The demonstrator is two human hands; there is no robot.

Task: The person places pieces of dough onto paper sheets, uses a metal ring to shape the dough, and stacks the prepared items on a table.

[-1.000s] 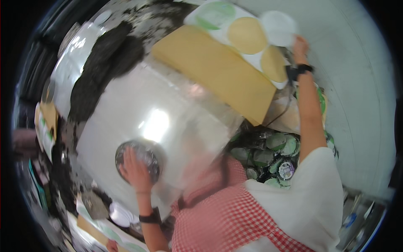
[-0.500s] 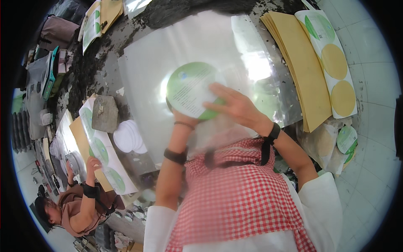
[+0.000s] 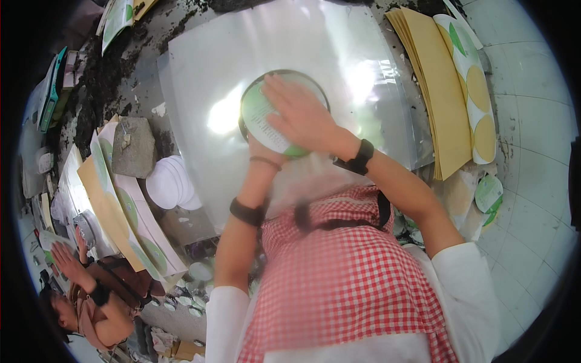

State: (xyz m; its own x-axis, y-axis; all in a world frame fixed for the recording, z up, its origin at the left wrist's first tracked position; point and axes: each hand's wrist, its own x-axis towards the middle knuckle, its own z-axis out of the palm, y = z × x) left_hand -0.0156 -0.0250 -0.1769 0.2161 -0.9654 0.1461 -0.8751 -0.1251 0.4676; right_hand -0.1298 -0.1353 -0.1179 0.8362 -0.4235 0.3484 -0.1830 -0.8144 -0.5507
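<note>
A round, dark-rimmed disc with a green and white printed label (image 3: 261, 122) is held up over the clear plastic sheeting. My left hand (image 3: 264, 150) supports it from underneath; its fingers are hidden by the disc. On top, my right hand (image 3: 305, 114) lies flat across the label, fingers stretched out toward its far edge. The palm covers much of the label's right half. Beneath both hands, the shiny plastic sheets (image 3: 203, 66) spread over the worktable.
At right lie stacked tan paper sheets (image 3: 433, 103) beside a label strip (image 3: 469, 78). Left are a stone block (image 3: 134, 148), white round discs (image 3: 172, 183) and label sheets (image 3: 130, 206). A co-worker's raised hand (image 3: 71, 263) shows lower left. Loose green labels (image 3: 489, 195) hang near the right.
My right hand has slid up and left, from the label's right edge to flat across it. The disc's dark rim now shows around the label. The co-worker's hand has moved off the label sheets.
</note>
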